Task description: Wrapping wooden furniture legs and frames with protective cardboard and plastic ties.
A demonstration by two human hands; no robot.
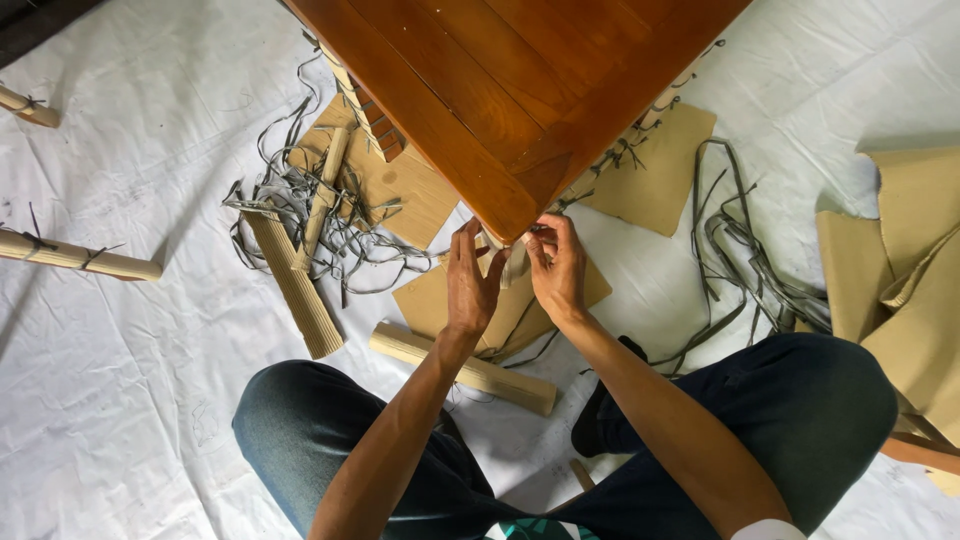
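Note:
A polished brown wooden table [500,90] stands over me, one corner pointing at my lap. My left hand [470,285] and my right hand [555,268] meet just below that corner. Both pinch a pale cardboard wrapping [513,262] that sits around the table leg there. The leg itself is mostly hidden by the tabletop and my fingers. I squat on a white sheet [140,400], knees apart in dark jeans.
Corrugated cardboard rolls lie near: one [295,285] at left, one [465,370] by my left knee, two more [75,257] at far left. Cut grey plastic straps [330,215] tangle at left and right [740,260]. Flat cardboard sheets [900,270] pile at right.

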